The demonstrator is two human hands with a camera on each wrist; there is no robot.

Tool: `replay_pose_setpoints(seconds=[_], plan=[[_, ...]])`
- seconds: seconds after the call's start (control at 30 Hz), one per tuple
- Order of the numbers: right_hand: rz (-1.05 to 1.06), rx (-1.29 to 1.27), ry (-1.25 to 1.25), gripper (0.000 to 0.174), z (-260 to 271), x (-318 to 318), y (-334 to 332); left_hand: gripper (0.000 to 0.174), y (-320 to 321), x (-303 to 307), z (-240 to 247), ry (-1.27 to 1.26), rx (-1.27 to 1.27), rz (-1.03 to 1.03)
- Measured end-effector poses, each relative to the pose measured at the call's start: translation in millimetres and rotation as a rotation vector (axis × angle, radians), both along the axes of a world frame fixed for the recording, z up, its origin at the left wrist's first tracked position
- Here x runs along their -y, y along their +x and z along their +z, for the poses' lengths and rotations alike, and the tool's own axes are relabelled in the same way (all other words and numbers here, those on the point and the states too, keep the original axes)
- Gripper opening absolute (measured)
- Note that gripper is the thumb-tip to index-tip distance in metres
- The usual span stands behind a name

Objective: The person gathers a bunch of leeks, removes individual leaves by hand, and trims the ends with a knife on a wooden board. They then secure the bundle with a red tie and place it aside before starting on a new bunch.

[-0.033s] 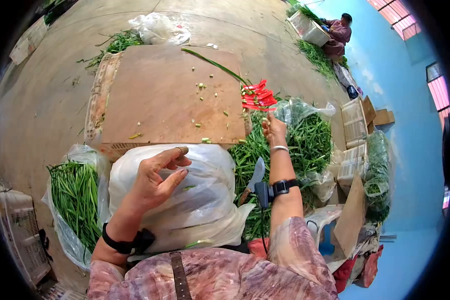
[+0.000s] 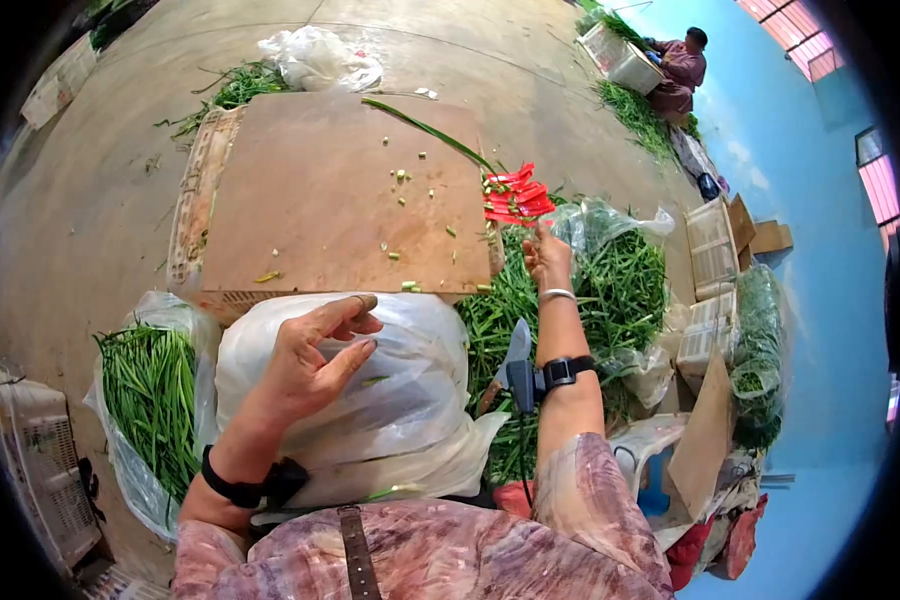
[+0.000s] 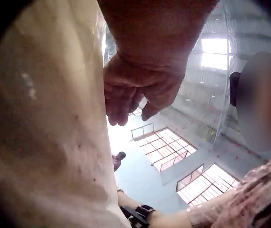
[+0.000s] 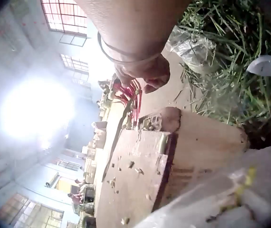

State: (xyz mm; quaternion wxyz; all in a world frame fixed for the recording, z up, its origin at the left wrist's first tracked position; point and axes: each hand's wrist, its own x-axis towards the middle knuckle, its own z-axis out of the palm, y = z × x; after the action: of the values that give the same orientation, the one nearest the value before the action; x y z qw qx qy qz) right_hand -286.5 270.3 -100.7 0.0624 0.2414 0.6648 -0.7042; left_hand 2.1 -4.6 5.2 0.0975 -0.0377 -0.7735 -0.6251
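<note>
My left hand (image 2: 315, 355) hovers over a white plastic sheet (image 2: 410, 380) bulging in front of me, its fingers loosely bent with nothing between them. In the left wrist view the hand (image 3: 142, 90) hangs beside the pale sheet. My right hand (image 2: 548, 258) reaches forward, fingers bent, fingertips right at the lower edge of a bunch of red strips (image 2: 518, 190). These strips lie at the board's right edge. In the right wrist view the hand (image 4: 145, 76) overlaps the red strips (image 4: 134, 97); I cannot tell whether it pinches one.
A brown board (image 2: 340, 190) carries cut stem bits and a long green stalk (image 2: 430, 130). A knife (image 2: 516, 345) lies on the greens (image 2: 620, 280) at right. Bagged green stalks (image 2: 150, 400) stand at left. Crates (image 2: 710, 250) line the blue wall; another person (image 2: 678, 75) sits far right.
</note>
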Motion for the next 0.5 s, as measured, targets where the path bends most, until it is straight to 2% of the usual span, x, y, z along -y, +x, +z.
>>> replay_pose_setpoints(seconds=[0.03, 0.07, 0.1, 0.13, 0.17, 0.2, 0.27, 0.33, 0.37, 0.43, 0.47, 0.5], plan=[[-0.058, -0.052, -0.047, 0.020, -2, 11, 4, 0.038, 3, 5, 6, -0.084, 0.006, -0.011], [-0.051, -0.063, -0.029, 0.020, -2, -10, -42, 0.038, -46, -13, 0, -0.066, -0.005, -0.004], [-0.024, -0.071, 0.043, 0.018, -9, -10, -47, 0.036, -64, -8, 8, -0.210, -0.074, -0.006], [0.001, -0.077, 0.119, 0.015, -16, -10, -49, 0.034, -84, -4, 14, -0.349, -0.140, -0.013], [-0.011, -0.143, 0.074, 0.009, -29, -10, -51, 0.035, -112, 4, 13, -0.411, -0.176, 0.019], [-0.011, -0.140, 0.063, 0.009, -29, -10, -48, 0.037, -144, 10, 10, -0.466, -0.218, 0.053], [0.027, -0.320, 0.046, 0.014, -19, -14, -29, 0.045, -207, 11, 12, -0.666, -0.190, 0.079], [0.047, -0.380, 0.068, 0.018, -15, -24, -15, 0.055, -281, 14, -28, -0.830, -0.261, 0.107], [0.086, -0.482, 0.170, 0.019, -9, -29, -10, 0.055, -303, 9, -38, -0.830, -0.260, 0.104], [0.137, -0.585, 0.312, 0.021, 3, -44, 6, 0.054, -336, 0, -54, -1.316, -0.054, 0.151], [0.153, -0.586, 0.350, 0.022, 10, -60, 14, 0.054, -348, 2, -63, -1.318, -0.048, 0.151], [0.069, -0.514, 0.306, 0.022, 24, -81, 22, 0.055, -359, 5, -71, -1.308, 0.000, 0.143]])
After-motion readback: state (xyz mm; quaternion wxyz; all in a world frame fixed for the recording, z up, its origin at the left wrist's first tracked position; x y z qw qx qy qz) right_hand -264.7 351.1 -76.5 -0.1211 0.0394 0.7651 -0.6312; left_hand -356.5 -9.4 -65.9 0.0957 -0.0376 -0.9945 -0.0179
